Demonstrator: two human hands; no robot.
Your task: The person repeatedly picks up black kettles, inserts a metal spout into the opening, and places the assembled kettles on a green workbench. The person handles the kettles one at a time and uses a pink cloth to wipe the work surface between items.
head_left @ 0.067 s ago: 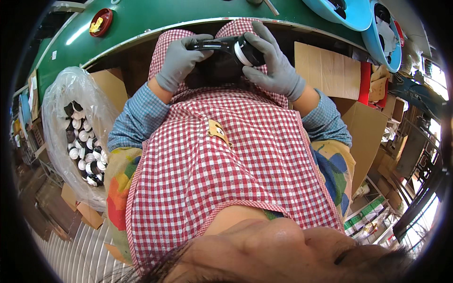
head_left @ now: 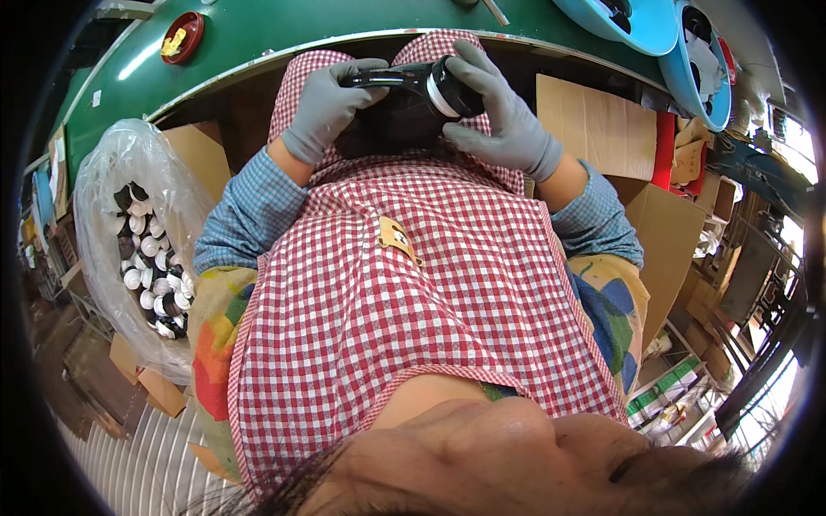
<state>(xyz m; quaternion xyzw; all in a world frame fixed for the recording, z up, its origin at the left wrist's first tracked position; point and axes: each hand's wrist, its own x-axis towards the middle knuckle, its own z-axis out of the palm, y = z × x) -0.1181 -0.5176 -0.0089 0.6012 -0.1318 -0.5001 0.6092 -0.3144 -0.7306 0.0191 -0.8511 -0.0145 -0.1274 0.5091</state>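
Observation:
Over my lap I hold a glossy black piece [head_left: 391,78] with a long handle-like part and a round black end with a white ring [head_left: 440,91]. My left hand [head_left: 330,105], in a grey glove, is closed on the handle part. At the other side my right hand [head_left: 509,119], gloved in grey too, has its fingers and thumb around the round end. Its palm side is partly hidden. Below the piece lies something dark [head_left: 387,129] on my lap, too dim to make out.
A clear plastic bag [head_left: 103,189] with several black and white round parts stands at my left. Ahead is a green table [head_left: 275,21] with a red dish [head_left: 191,52]. Blue basins [head_left: 641,41] sit far right. Cardboard boxes [head_left: 594,129] stand beside my right arm.
The round end of the black piece has turned slightly, so its white ring shows more from the side. My hands keep nearly the same places.

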